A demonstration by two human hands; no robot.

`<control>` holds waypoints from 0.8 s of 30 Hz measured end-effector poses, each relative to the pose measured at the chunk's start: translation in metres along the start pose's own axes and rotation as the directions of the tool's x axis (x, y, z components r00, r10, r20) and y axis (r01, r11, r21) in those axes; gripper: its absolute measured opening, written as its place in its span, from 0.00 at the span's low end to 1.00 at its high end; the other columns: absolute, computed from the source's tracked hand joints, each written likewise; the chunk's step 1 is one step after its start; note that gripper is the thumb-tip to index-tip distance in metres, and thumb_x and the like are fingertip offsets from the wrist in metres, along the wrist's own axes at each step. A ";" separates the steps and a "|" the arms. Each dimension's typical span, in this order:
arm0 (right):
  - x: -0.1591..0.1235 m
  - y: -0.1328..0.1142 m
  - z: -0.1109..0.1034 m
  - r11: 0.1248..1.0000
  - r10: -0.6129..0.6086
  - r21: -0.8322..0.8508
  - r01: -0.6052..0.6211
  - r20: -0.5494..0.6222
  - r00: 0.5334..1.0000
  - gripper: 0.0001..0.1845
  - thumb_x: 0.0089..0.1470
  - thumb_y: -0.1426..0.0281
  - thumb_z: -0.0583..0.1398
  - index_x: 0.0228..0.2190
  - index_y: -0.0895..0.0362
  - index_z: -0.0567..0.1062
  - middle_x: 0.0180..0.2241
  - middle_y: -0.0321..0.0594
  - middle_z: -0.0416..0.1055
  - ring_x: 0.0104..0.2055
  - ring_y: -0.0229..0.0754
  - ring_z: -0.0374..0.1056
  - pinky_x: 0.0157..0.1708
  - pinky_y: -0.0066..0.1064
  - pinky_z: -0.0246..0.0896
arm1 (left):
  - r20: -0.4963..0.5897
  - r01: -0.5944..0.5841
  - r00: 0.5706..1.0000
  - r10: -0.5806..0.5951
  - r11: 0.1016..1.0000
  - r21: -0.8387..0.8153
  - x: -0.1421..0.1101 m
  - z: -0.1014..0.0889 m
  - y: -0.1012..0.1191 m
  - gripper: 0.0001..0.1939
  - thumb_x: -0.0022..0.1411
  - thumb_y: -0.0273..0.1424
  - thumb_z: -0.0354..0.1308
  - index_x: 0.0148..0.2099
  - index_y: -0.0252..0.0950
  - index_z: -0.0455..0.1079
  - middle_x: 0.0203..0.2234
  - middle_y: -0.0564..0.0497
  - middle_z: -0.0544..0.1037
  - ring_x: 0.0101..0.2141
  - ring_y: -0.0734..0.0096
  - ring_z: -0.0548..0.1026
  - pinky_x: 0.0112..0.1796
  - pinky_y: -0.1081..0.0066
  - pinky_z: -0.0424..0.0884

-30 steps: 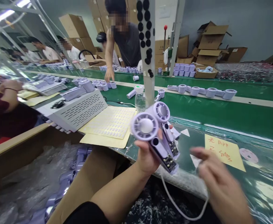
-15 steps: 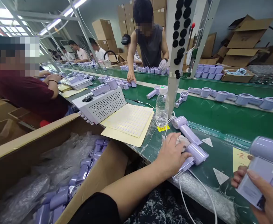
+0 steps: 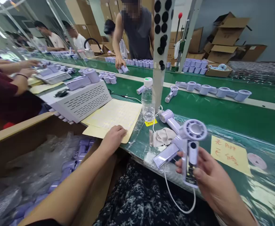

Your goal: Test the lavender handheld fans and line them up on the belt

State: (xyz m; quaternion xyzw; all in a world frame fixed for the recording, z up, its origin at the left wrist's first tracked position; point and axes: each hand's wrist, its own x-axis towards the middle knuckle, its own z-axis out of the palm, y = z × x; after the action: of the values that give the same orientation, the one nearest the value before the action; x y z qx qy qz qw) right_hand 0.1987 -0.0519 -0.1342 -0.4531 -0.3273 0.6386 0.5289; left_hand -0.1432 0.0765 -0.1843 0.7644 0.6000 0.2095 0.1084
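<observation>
My right hand (image 3: 210, 175) grips a lilac handheld fan (image 3: 191, 149) by its handle, with the round head up. The open front of the handle shows a dark button and a circuit board. My left hand (image 3: 114, 139) rests at the near edge of a pale yellow sheet of small white stickers (image 3: 118, 114). Its fingers are curled inward, and what lies between them is hidden. Just left of the held fan, another lilac fan (image 3: 167, 154) lies on the bench beside a crumpled pale cloth (image 3: 163, 137). A further lilac fan (image 3: 171, 121) lies behind it.
A clear bottle (image 3: 148, 102) stands by a white post (image 3: 158, 84). At left is a grey slotted box (image 3: 85, 105) above a carton with lilac parts (image 3: 69, 169). A white cable (image 3: 169, 191) loops off the bench edge. Fans line the green conveyor (image 3: 222, 114); co-workers sit beyond.
My left hand has left the fan on the bench and moved left to the sticker sheet. My right hand has brought its fan inward and turned its open front into view.
</observation>
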 end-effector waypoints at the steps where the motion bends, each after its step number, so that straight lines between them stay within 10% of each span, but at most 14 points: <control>1: 0.001 0.001 0.006 0.999 0.009 0.035 -0.010 0.025 1.000 0.42 0.38 0.57 0.79 0.52 0.51 0.72 0.46 0.48 0.80 0.40 0.50 0.79 0.41 0.42 0.79 | 0.014 0.003 1.000 -0.003 1.000 -0.019 0.001 -0.001 0.002 0.13 0.64 0.35 0.50 0.32 0.39 0.73 0.35 0.44 0.76 0.39 0.57 0.72 0.46 0.59 0.70; 8: -0.006 0.017 0.015 0.995 -0.001 0.102 -0.005 0.059 0.998 0.50 0.35 0.58 0.80 0.57 0.50 0.67 0.49 0.47 0.76 0.40 0.48 0.77 0.42 0.41 0.77 | 0.001 0.041 0.999 -0.045 0.920 -0.390 -0.006 -0.030 0.075 0.09 0.62 0.39 0.58 0.34 0.38 0.71 0.32 0.49 0.74 0.33 0.64 0.71 0.36 0.65 0.69; 12: -0.010 0.025 0.013 0.991 -0.052 0.128 0.041 0.079 0.996 0.50 0.36 0.58 0.80 0.57 0.48 0.66 0.51 0.47 0.76 0.44 0.50 0.78 0.44 0.42 0.77 | 0.017 -0.019 0.993 0.113 0.316 -0.949 -0.037 -0.017 0.155 0.13 0.56 0.40 0.70 0.29 0.37 0.73 0.27 0.53 0.70 0.31 0.71 0.69 0.34 0.70 0.66; 15: -0.010 0.025 0.015 0.992 -0.070 0.108 0.061 0.090 0.993 0.49 0.36 0.59 0.80 0.57 0.49 0.66 0.54 0.50 0.75 0.53 0.56 0.75 0.49 0.45 0.76 | 0.166 0.151 0.979 0.122 0.122 -0.981 -0.047 0.006 0.190 0.15 0.52 0.39 0.73 0.27 0.35 0.73 0.28 0.54 0.68 0.30 0.73 0.68 0.31 0.71 0.64; 20: -0.012 0.037 0.013 0.994 -0.091 -0.063 0.088 -0.047 0.995 0.50 0.36 0.62 0.80 0.57 0.49 0.66 0.57 0.53 0.74 0.56 0.58 0.74 0.50 0.46 0.76 | 0.280 0.263 0.959 0.028 0.271 -0.926 -0.043 0.031 0.190 0.24 0.48 0.42 0.75 0.27 0.36 0.64 0.26 0.57 0.65 0.28 0.75 0.62 0.31 0.72 0.60; 24: -0.012 0.058 -0.017 0.964 -0.054 -0.262 0.041 -0.042 0.998 0.37 0.44 0.62 0.76 0.54 0.49 0.71 0.48 0.51 0.79 0.47 0.58 0.79 0.42 0.43 0.79 | 0.469 0.418 0.874 0.130 0.295 -0.859 -0.052 -0.001 0.135 0.25 0.50 0.44 0.73 0.35 0.38 0.61 0.22 0.62 0.61 0.24 0.79 0.57 0.28 0.74 0.56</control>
State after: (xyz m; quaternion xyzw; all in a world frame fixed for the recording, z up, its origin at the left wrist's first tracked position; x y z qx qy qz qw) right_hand 0.1932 -0.0777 -0.1899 -0.5262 -0.4066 0.5657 0.4875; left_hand -0.0360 -0.0078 -0.1370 0.5179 0.3853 0.3246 0.6913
